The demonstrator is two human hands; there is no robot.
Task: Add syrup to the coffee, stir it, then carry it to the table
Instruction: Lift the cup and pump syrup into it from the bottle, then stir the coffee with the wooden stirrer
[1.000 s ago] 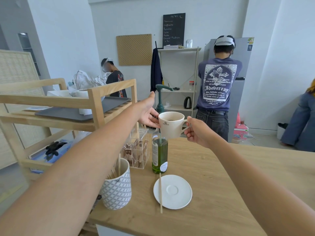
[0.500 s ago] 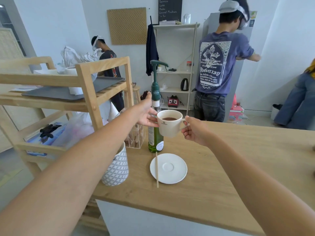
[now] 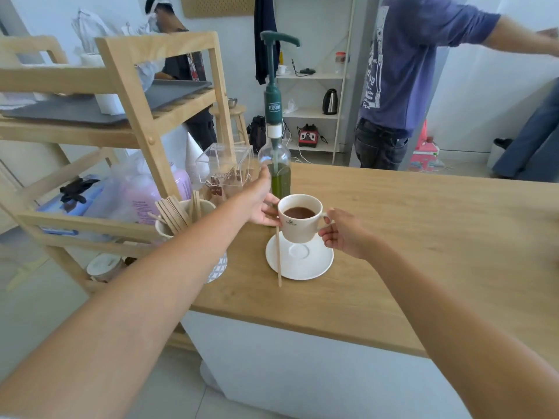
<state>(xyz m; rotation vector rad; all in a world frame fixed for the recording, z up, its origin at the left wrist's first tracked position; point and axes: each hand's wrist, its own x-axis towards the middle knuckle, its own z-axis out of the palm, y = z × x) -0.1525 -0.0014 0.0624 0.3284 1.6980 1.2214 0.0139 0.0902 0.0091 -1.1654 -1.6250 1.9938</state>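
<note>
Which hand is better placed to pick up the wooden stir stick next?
Left, probably. The left hand only steadies the white ceramic coffee cup at its side, and the thin wooden stir stick leaning on the white round saucer lies just below it. The right hand grips the cup's handle, so it is occupied.

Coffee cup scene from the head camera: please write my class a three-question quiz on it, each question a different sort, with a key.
1. True or false: the coffee cup already stands flat in the saucer's centre ring.
2. Multiple choice: the wooden stir stick is A) in the cup, B) lying across the saucer's left rim and the counter, C) in the right hand.
3. Fill in: behind the cup stands a pump bottle of ______-coloured syrup.

Key
1. False: the cup is held at the saucer's far edge, left hand on its side, right hand at the handle.
2. B
3. Green
</note>
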